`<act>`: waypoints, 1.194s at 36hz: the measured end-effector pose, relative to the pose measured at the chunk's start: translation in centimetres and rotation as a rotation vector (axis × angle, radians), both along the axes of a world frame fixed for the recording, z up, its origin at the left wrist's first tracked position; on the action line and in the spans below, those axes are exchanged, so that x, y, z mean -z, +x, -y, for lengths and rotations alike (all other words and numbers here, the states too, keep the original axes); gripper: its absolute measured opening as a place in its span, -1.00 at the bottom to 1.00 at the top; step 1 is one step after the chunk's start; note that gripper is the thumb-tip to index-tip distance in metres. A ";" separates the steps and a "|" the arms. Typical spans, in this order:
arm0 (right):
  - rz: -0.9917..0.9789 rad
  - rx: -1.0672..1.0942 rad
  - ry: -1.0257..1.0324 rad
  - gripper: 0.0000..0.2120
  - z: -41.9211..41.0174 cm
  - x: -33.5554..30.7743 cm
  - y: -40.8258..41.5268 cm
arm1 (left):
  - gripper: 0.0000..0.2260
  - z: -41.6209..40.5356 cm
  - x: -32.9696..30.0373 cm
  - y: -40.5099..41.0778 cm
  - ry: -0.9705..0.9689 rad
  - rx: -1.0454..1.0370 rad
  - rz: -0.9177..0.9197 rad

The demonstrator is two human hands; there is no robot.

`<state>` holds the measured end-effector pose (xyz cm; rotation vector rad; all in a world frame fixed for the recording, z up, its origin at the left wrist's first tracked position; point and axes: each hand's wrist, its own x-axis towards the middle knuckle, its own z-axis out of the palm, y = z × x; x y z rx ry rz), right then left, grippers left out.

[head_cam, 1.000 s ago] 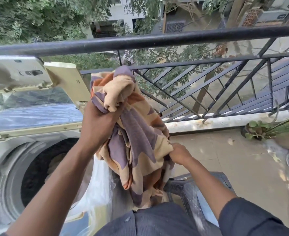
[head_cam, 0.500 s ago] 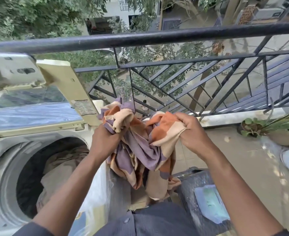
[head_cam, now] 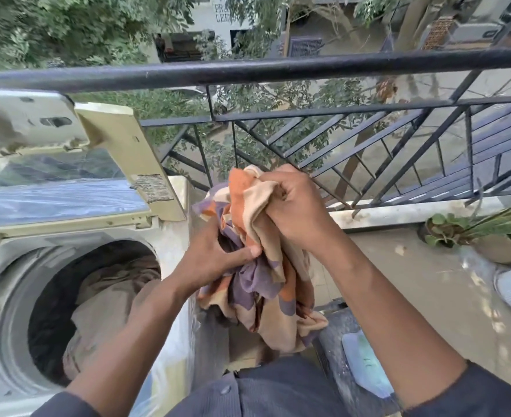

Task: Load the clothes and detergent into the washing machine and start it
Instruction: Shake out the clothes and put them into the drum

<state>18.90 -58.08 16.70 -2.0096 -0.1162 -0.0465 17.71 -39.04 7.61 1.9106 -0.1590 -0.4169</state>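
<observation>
Beige plastic frames the raised lid (head_cam: pixel 67 188) of the top-loading washing machine (head_cam: pixel 170 236) at the left, the lid leaning back against the black balcony railing (head_cam: pixel 248 70). Below it the round drum (head_cam: pixel 16 311) stands uncovered, with brownish clothes (head_cam: pixel 109 299) already lying inside. Just right of the machine's right edge, the left hand (head_cam: pixel 215 260) grips the middle of a bunched cloth (head_cam: pixel 260 284) patterned in orange, purple and cream, fingers curled into the folds and thumb pressed across them. The cloth hangs in the air between the machine and a dark grey chair (head_cam: pixel 335 350), above the gap between them, not yet over the drum. The right hand (head_cam: pixel 293 209) is clenched round the top of the same cloth, higher than the left, close in front of the railing. On the chair seat lies a pale blue-green packet (head_cam: pixel 365 362). At the far right, on the balcony floor (head_cam: pixel 413 284), stand potted plants (head_cam: pixel 474 233).
</observation>
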 end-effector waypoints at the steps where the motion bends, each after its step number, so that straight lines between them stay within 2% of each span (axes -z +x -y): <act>1: 0.004 0.011 -0.044 -0.73 -0.2 0.1 0.1 | -0.53 0.3 0.0 -0.1 0.042 -0.012 0.020; 3: 0.025 0.060 -0.141 -0.78 -0.3 0.2 0.3 | -0.76 0.6 0.1 -0.1 0.134 -0.070 0.085; 6: 0.064 0.134 -0.270 -0.80 0.0 0.2 0.3 | -0.73 0.0 0.9 0.4 0.269 -0.157 0.228; 8: 0.084 0.170 -0.316 -0.86 0.5 0.4 0.4 | -0.72 -0.7 1.3 0.7 0.288 -0.214 0.273; 9: 0.088 0.195 -0.344 -0.80 0.8 0.5 0.4 | -0.73 -0.9 1.2 0.9 0.266 -0.249 0.280; 12: 0.074 0.247 -0.383 -0.66 1.2 0.8 0.3 | -0.75 -1.3 0.0 1.2 0.065 -0.329 0.255; 15: -0.002 0.173 -0.298 -0.81 0.8 1.3 0.0 | -0.81 -0.9 -2.0 1.2 -0.185 -0.331 0.195; 18: -0.026 0.105 -0.164 -0.76 0.1 2.0 -0.3 | -0.82 -0.1 -3.8 0.9 -0.339 -0.293 0.133; 21: 0.058 0.069 -0.081 -0.96 -0.2 2.4 -0.3 | -0.82 0.6 -4.5 0.8 -0.466 -0.320 0.057; 23: 0.089 0.047 -0.017 -0.80 -0.4 2.5 -0.4 | -0.74 1.3 -4.8 0.6 -0.510 -0.306 0.027; 25: 0.093 0.046 0.015 -0.74 -0.5 2.7 -0.3 | -0.66 1.7 -4.9 0.2 -0.552 -0.259 -0.010; 26: 0.088 0.049 0.011 -0.74 -0.6 2.8 -0.2 | -0.60 1.6 -4.9 0.0 -0.552 -0.227 -0.027; 28: 0.066 0.041 0.071 -0.77 -0.7 2.8 -0.3 | -0.35 1.2 -4.5 -0.3 -0.459 -0.145 0.003; 30: 0.033 0.032 0.110 -0.87 -0.7 2.5 -0.4 | -0.10 1.3 -4.4 -0.4 -0.321 -0.052 0.093; 31: -0.007 0.031 0.124 -0.87 -0.7 2.4 -0.4 | -0.05 1.7 -4.3 -0.5 -0.282 -0.038 0.144; 34: -0.170 -0.039 0.238 -0.75 -0.4 2.4 0.0 | -0.15 2.8 -3.9 -0.2 -0.224 -0.176 0.266; 36: -0.185 -0.115 0.283 -0.60 0.1 2.6 0.1 | -0.29 2.8 -3.5 0.1 -0.148 -0.344 0.290; 38: -0.199 -0.160 0.320 -0.50 0.8 2.7 -0.2 | -0.40 2.3 -3.4 0.2 -0.062 -0.417 0.288; 40: -0.186 -0.132 0.342 -0.51 1.7 3.4 -0.5 | -0.45 1.9 -3.4 0.4 -0.023 -0.402 0.294; 43: -0.123 0.088 0.250 -0.64 2.7 6.0 -1.3 | -0.50 1.7 -4.0 0.9 -0.036 -0.392 0.334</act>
